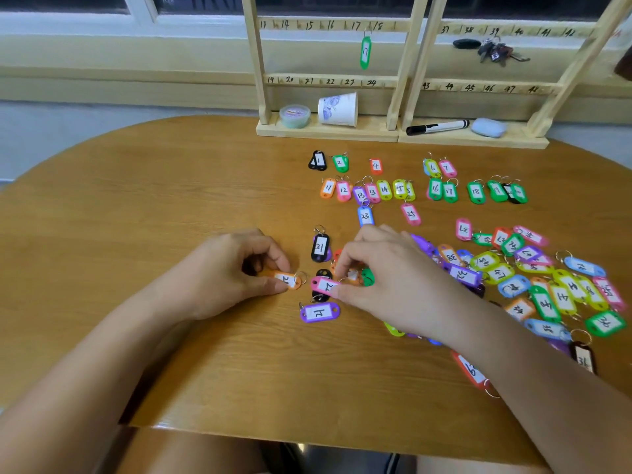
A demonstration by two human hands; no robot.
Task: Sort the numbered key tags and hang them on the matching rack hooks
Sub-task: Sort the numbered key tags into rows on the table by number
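While fingers [271,286] of left hand [236,268] pinch orange tag [288,279], right hand [386,278] pinches pink tag [323,284], black tag [320,248] reads 31.

Two racks stand side by side at the far edge of the table [171,200]: the left rack [325,133] and the right rack [478,140]. Tag 17 [365,52] hangs from the left rack's upper rail, and a bunch of keys [496,51] hangs from the right rack's upper rail. On the left rack's base a paper cup [338,109] lies on its side, with a tub [294,115] just left of it. On the right rack's base a marker [437,127] lies left of a small case [488,127].

Before the racks, the back row [376,165] and front row [384,189] of tags run across the table (single digits behind, teens in front). Tag 23 [365,216] and tag 25 [410,213] lie nearer. A heap of tags [547,278] spreads to the right, partly under the right forearm.

Mid-table, the left hand [236,268] pinches the left tag [286,279]. The right hand [386,278] pinches the right tag [325,284] just beside it. Tag 31 [320,247] lies between the hands, slightly behind.
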